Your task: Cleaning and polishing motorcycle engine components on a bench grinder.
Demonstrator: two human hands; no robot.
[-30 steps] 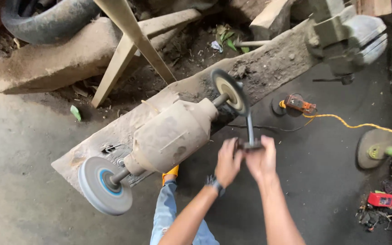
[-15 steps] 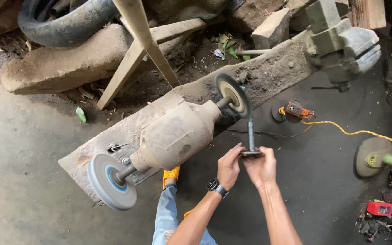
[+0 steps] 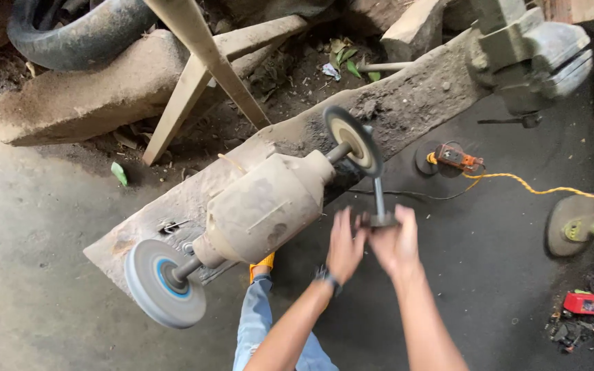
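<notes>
Both hands, left hand and right hand, gripped a hard, heavy-looking metal rod by its flat bottom end, against the grinding wheel.

Open floor right of hands, grinder motor blocking left, spinning wheel seemingly close above

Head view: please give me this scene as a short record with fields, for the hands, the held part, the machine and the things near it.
Left hand: blurred, at the base of the metal part, watch on the wrist
Right hand: grips the base of the metal part
Metal part: thin rod on a flat base, its tip at the right grinding wheel
Right grinding wheel: dark rim, pale face
Bench grinder: dusty, on a stone slab
Left wheel: grey, blue centre
Bench vise: at the slab's far end
Yellow cable: on the floor
</notes>
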